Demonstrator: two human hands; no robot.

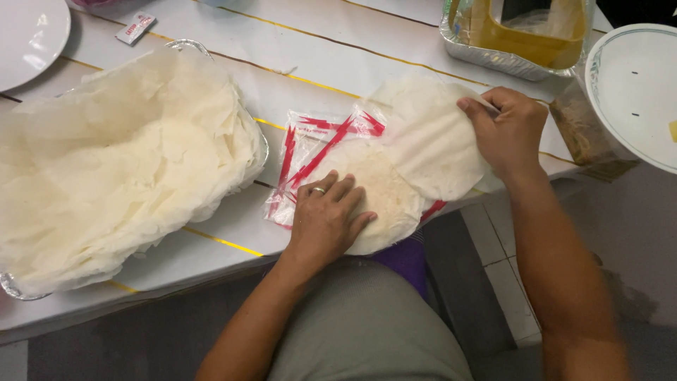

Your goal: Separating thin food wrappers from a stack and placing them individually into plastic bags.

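Observation:
My left hand [326,217], a ring on one finger, presses flat on a stack of round pale wrappers [386,192] that lies on a clear plastic bag with red stripes [310,152] at the table's near edge. My right hand [506,130] pinches the far edge of one thin round white sheet [430,137], peeled up and to the right off the stack, its left part still overlapping the stack.
A foil tray [262,144] at left is heaped with several separated thin sheets [120,162]. A foil container [493,60] with a yellow insert sits at the back right. White plates lie at the far left [28,35] and right [635,92]. A small sachet [135,28] lies near the top.

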